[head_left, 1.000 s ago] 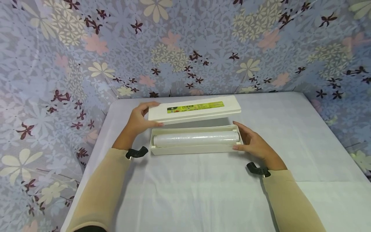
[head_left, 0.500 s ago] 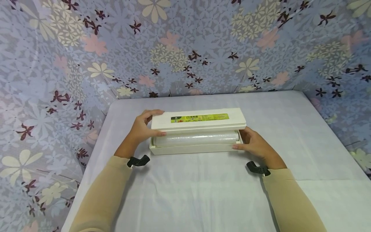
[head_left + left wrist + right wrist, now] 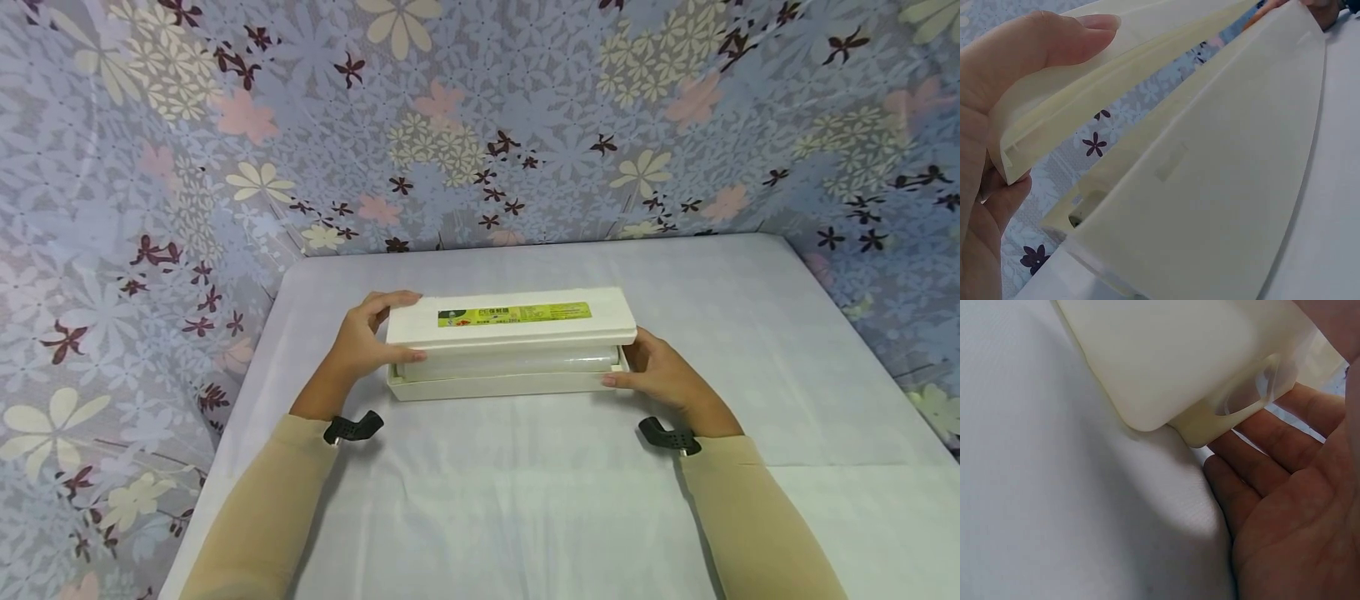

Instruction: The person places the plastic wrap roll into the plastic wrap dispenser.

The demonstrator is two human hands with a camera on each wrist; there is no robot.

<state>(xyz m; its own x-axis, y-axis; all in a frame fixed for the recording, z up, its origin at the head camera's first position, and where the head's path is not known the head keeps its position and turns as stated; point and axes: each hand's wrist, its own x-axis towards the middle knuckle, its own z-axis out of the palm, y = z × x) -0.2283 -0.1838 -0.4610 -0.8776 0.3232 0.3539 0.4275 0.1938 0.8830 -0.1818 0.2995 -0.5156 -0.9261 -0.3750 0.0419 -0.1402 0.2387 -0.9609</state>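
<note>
A white lid with a yellow-green printed label hangs just above its long white box. My left hand grips the lid's left end, thumb at the front edge and fingers at the back. Through the gap a roll of cling film shows lying in the box. My right hand holds the box's right end, thumb on the front corner. In the left wrist view the lid stands apart from the box. The right wrist view shows fingers against the box's end.
White cloth covers the table under the box. Floral fabric rises behind the table and along both sides. A black wrist-worn device sits on my left wrist, another black device on the right.
My left hand has brought the lid down and towards me over the box, levelling it and covering most of the roll. The right hand and box have stayed in place.
</note>
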